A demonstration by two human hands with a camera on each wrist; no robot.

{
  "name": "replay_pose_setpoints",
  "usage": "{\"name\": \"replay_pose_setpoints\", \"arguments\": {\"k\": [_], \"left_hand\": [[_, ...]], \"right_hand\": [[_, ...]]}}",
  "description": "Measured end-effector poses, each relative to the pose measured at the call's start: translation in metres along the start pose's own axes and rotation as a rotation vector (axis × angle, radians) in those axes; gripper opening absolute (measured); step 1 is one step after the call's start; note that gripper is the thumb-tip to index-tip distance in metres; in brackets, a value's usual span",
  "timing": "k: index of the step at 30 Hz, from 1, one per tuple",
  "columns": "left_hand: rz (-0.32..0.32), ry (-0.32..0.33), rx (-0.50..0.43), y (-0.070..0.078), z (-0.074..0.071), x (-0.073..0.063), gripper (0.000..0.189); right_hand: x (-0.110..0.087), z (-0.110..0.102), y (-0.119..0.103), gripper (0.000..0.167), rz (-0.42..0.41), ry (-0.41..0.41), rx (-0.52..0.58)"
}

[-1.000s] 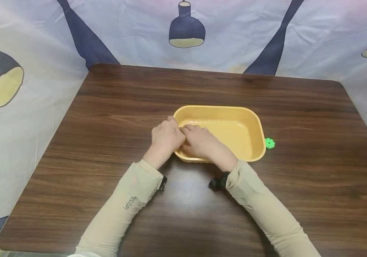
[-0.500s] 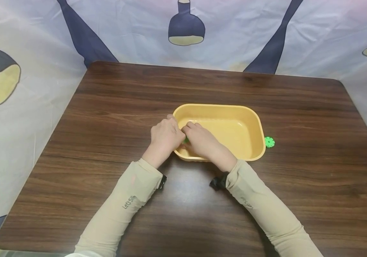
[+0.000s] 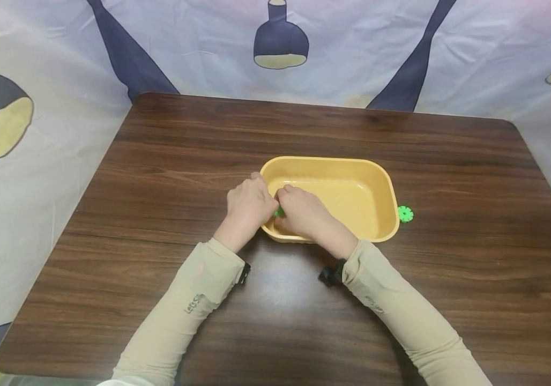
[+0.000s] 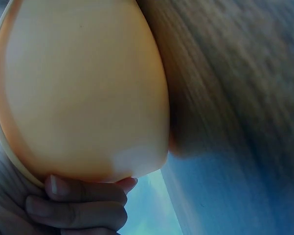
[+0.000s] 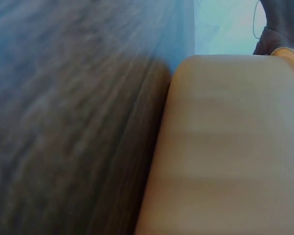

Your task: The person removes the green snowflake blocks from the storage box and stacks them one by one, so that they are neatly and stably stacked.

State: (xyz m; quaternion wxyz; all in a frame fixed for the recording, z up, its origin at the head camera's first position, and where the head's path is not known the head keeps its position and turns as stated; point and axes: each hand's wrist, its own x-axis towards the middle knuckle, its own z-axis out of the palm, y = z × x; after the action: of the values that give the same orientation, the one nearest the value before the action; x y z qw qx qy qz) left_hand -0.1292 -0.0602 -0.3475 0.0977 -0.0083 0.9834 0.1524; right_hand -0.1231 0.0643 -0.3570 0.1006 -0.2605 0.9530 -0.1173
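Note:
A yellow plastic basin (image 3: 343, 198) rests on the wooden table. My left hand (image 3: 251, 202) grips its left end; in the left wrist view, the curled fingers (image 4: 88, 213) lie against the outer wall below the rim. My right hand (image 3: 302, 212) reaches inside the basin at that same end, its fingers bent around a small bright green piece (image 3: 279, 212). Both hands mostly cover this piece, and its shape is hidden. The right wrist view is mostly filled by the basin's outer side (image 5: 230, 142), which hides the right fingers.
A green notched plastic disc (image 3: 406, 214) lies on the table (image 3: 473, 214), right against the basin's right side. A printed cloth (image 3: 198, 48) with lamp pictures hangs behind the table's far edge.
My right hand has shifted slightly to the right and its fingers have curled more, so more of the green piece shows between the hands. The left hand has stayed at the rim.

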Motion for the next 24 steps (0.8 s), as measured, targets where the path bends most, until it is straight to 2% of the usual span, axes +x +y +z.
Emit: {"name": "replay_pose_setpoints", "arguments": {"k": [5,12,14,17,24], "left_hand": [[0.002,-0.011,0.01,0.002,0.001,0.001,0.027],[0.008,0.011,-0.003,-0.001,0.0,0.0,0.026],[0.008,0.015,-0.009,-0.002,0.001,0.0,0.024],[0.006,0.021,-0.013,-0.002,0.001,0.0,0.02],[0.019,0.025,-0.015,-0.002,0.001,-0.001,0.023]], "right_hand": [[-0.007,-0.007,0.012,0.029,-0.025,0.057,0.019],[-0.03,-0.032,0.045,0.035,-0.038,0.18,0.172],[-0.039,-0.04,0.055,0.034,-0.054,0.227,0.195],[-0.057,-0.049,0.069,0.032,-0.047,0.301,0.164],[-0.111,-0.067,0.102,0.03,0.072,0.44,0.101]]}}
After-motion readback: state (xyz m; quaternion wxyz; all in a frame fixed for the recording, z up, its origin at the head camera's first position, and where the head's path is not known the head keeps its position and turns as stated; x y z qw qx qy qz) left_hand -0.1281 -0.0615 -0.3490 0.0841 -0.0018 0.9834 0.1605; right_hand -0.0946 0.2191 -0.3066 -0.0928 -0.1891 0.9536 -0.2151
